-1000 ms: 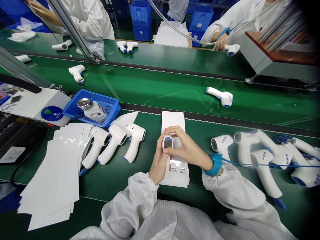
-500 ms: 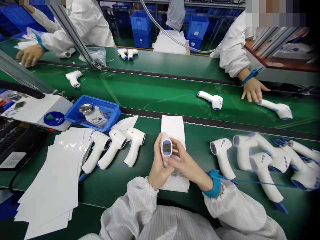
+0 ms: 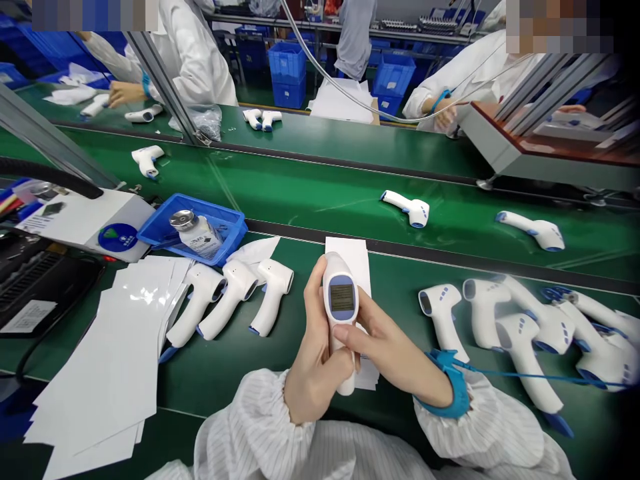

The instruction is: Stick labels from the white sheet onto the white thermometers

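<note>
Green table (image 3: pixel 215 373) up front, folks, white paper (image 3: pixel 110 360) fanned over its left, a narrower stack of sheets (image 3: pixel 350 250) in the middle. Over that stack, left hand (image 3: pixel 313 373) wraps one side, right hand (image 3: pixel 383 350) grips the other, both clasping a white thermometer (image 3: pixel 342 317), its small screen (image 3: pixel 343 297) facing up.

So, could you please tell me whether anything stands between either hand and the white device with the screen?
Nothing visible does: the left hand and right hand both hold the white device directly. The white paper lies on the green bench beneath it, not between.
</note>
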`<control>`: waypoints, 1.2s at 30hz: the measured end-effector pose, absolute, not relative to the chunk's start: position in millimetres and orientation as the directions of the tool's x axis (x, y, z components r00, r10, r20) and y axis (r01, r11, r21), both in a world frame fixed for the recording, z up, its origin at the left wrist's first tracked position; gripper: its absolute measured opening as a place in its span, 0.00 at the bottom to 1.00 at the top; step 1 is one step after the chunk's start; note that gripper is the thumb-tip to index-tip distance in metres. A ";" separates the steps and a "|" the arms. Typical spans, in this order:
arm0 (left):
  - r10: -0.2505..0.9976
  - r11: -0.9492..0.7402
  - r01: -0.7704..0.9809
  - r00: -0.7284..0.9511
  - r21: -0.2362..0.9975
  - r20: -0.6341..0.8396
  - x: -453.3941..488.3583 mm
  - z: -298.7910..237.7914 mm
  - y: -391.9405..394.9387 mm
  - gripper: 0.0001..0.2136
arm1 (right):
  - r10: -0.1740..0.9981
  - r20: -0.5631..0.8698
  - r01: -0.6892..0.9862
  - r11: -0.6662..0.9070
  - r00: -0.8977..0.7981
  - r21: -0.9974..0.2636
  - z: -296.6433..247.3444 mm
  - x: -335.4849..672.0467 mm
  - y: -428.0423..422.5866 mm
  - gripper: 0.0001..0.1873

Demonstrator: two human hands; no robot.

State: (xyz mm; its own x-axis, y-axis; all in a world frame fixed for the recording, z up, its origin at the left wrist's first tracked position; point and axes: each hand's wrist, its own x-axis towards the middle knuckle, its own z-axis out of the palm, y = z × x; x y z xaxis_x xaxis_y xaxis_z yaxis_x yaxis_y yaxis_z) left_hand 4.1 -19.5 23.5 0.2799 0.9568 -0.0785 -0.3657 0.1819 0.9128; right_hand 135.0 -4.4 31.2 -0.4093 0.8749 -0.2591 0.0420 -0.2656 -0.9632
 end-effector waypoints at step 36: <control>0.911 0.167 -0.193 0.405 0.967 -0.076 -10.0 0.8 49.3 0.42 | 0.847 0.286 0.383 0.471 -0.448 -0.795 6.6 183.5 92.9 0.18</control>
